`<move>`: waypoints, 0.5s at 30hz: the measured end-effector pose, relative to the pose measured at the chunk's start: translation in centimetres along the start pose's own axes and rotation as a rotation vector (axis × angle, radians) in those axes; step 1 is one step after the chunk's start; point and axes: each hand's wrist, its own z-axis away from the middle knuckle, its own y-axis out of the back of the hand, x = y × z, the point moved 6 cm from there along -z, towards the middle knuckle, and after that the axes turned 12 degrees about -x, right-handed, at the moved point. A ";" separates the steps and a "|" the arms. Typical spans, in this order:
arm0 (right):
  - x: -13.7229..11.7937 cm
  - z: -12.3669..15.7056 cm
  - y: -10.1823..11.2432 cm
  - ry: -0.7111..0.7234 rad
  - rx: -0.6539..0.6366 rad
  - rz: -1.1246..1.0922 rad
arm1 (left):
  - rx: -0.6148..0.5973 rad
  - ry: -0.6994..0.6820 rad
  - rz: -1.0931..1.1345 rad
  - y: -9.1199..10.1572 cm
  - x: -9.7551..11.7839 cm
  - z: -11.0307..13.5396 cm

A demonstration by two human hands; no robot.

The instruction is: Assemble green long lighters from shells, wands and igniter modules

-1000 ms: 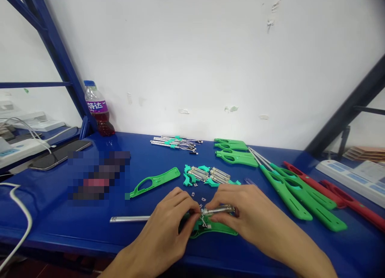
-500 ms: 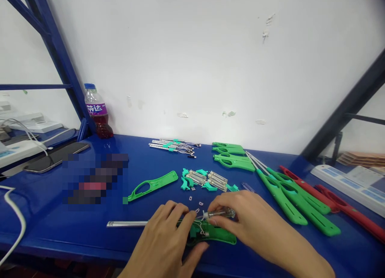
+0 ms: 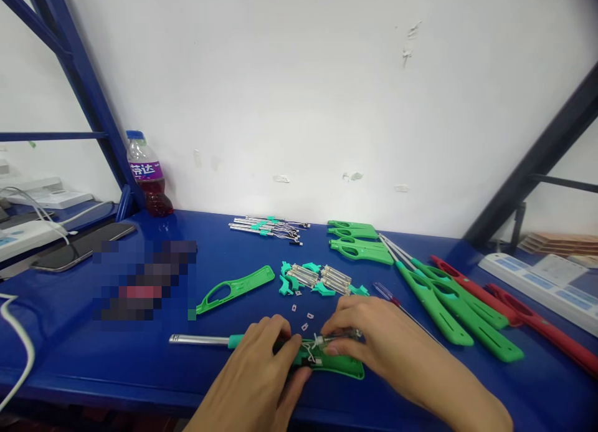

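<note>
1. Our right hand (image 3: pixel 374 332) pinches a clear tube (image 3: pixel 340 337) narrowly, over the near end of the green casing half (image 3: pixel 344 365).
2. Our left hand (image 3: pixel 264 357) curls around that casing half, beside its metal rod (image 3: pixel 200 340).
3. We have it on the blue table (image 3: pixel 93 351), before a white wall (image 3: pixel 280 95).
4. A second ago our left fingertips met at the tube's end; now they lie on the casing half.

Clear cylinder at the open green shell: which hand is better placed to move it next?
Probably the right hand: it pinches the clear cylinder at the right end of the green shell. The left hand appears busy holding the shell's other end.
</note>
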 end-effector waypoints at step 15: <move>-0.8 -0.5 0.4 -0.008 -0.022 -0.006 | -0.024 0.015 0.035 0.4 0.0 -0.2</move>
